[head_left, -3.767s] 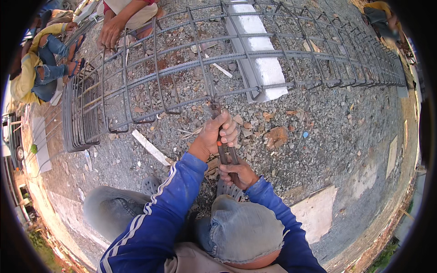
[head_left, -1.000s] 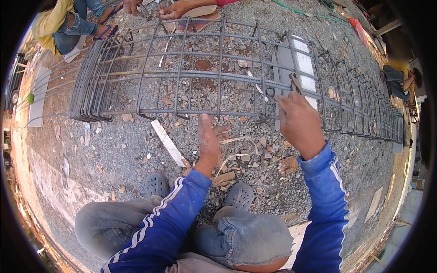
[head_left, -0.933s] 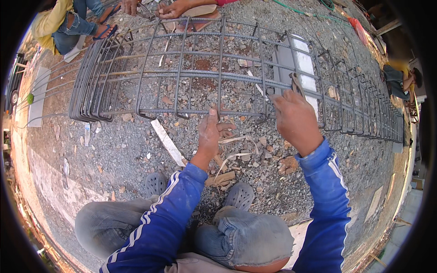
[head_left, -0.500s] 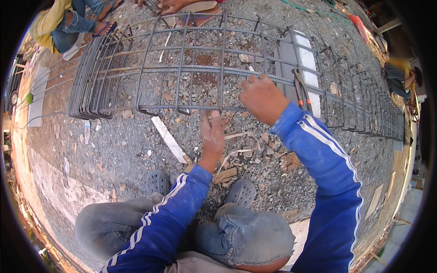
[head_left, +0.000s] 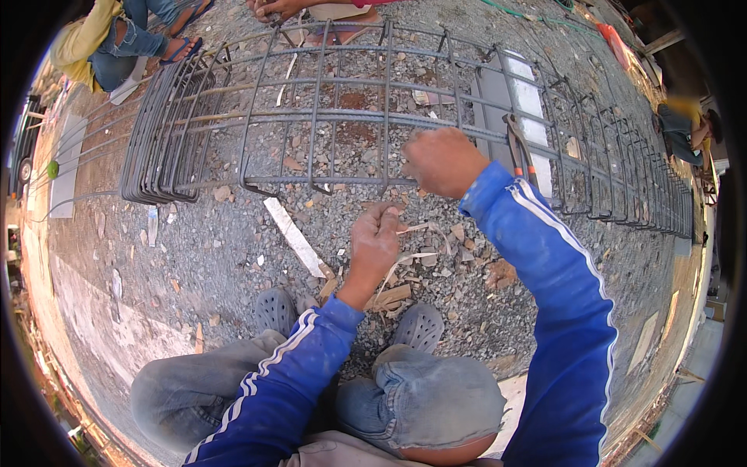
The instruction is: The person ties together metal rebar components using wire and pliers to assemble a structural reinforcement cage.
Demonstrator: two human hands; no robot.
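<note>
A long rebar cage (head_left: 354, 115) of lengthwise bars and square stirrups stretches across in front of me. My right hand (head_left: 443, 162) is closed at its near side, over the bars right of the middle stirrup; whatever its fingers grip is hidden. Below the near bottom bar, my left hand (head_left: 375, 237) is apart from the steel, fingers curled with thumb pressed to them. Anything in that pinch is too small to make out. Pincers (head_left: 517, 144) with orange handles rest against the cage right of my right hand.
Bunched stirrups (head_left: 159, 132) stand at the cage's left end. A pale block (head_left: 527, 101) lies under its right part. Across the cage are a co-worker's hands (head_left: 276, 8); another person in yellow (head_left: 85, 47) sits far left. Wood scraps (head_left: 389, 297) and a white strip (head_left: 294, 237) lie on gravel.
My left hand has drawn down from the near bottom bar, its straight fingers now curled. My right hand has shifted slightly and turned. The co-worker's hands have moved a little.
</note>
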